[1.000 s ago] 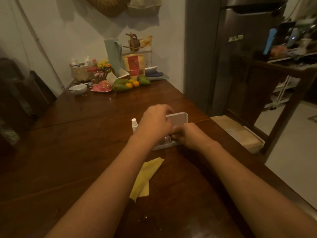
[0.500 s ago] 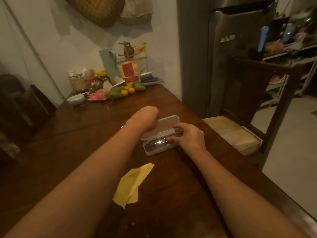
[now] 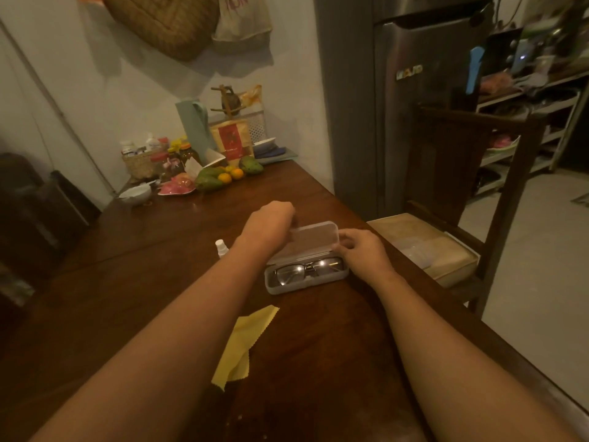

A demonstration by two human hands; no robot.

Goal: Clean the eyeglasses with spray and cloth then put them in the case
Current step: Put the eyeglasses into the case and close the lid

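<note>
Now the glasses (image 3: 307, 270) lie folded inside the open case (image 3: 306, 283) on the tabletop (image 3: 153, 282), where a second ago both hands hid them; the placing looks done and only the closing remains. The left hand (image 3: 270, 223) curls over the lid's (image 3: 307, 242) left end, holding it, and the right hand (image 3: 361, 250) pinches its right edge. A spray bottle (image 3: 221, 248) stands just left of the left wrist, and the yellow cloth (image 3: 243, 344) lies nearer, clear of the case. Nothing blocks the lid's swing down.
</note>
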